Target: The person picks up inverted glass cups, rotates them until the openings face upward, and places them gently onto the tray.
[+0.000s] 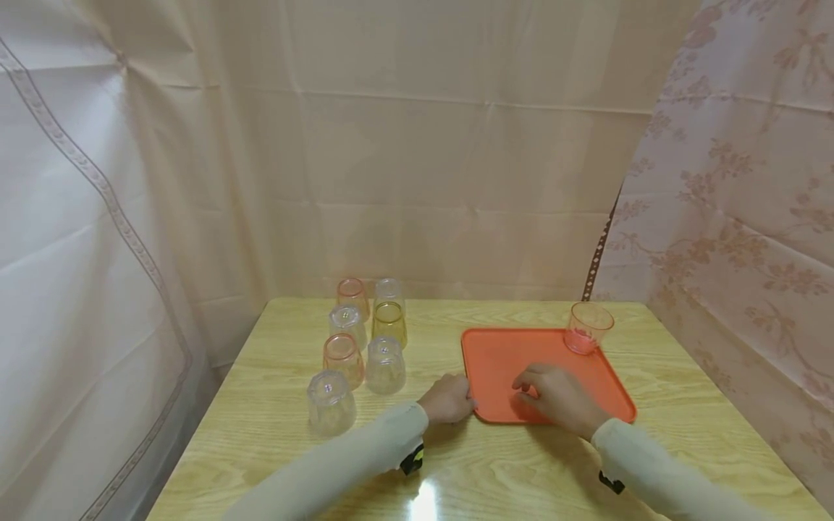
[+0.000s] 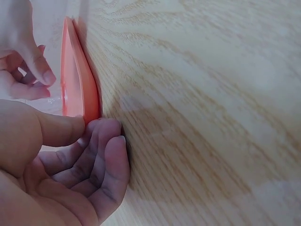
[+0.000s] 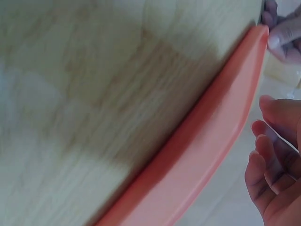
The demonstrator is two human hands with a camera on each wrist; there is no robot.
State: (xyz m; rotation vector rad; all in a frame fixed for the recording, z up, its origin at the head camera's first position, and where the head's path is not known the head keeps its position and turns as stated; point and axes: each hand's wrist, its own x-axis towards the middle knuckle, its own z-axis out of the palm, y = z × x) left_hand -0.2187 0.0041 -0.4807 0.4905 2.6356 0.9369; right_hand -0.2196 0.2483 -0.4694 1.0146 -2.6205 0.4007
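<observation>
At lower centre of the head view, the left hand pinches the orange tray's near-left corner on the counter while the right hand rests loosely curled, empty, on it, apparently positioning the tray, which needs a steady grip.

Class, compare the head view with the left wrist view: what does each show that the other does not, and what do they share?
Only the head view shows the seven upturned cups grouped on the table's left, the upright pink cup on the tray's far right corner, both sleeves and the curtains.

Only the left wrist view shows, close up, how the left hand grips: thumb on top of the tray's rim, fingers curled at its edge.

Both show the orange tray, the wooden table, the left hand at the tray's near left corner, and the right hand with fingers curled over the tray.
</observation>
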